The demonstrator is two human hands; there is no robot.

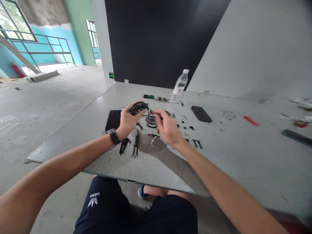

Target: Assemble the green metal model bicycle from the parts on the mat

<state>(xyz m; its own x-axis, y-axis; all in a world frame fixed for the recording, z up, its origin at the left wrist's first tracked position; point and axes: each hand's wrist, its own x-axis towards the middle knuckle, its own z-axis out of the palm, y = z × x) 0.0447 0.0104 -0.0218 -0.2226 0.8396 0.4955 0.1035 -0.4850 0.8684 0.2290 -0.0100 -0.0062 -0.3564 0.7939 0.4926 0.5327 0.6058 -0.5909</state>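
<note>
My left hand [128,121] is closed around a small black spoked wheel [137,107] joined to a green model frame piece, held just above the grey board [156,165]. My right hand [167,127] is pinched on a thin tool [154,113] whose tip reaches toward the wheel and frame. A second small wheel [151,119] lies on the board between my hands. Small black and green model parts [135,146] lie below my hands, among them a fork-shaped piece and a bracket. A watch sits on my left wrist.
A water bottle [179,86] stands at the back. A dark phone [201,113] lies to the right and a black tablet [113,119] to the left. A red item [251,121], another phone [296,137] and scraps lie far right. My knees are under the board's near edge.
</note>
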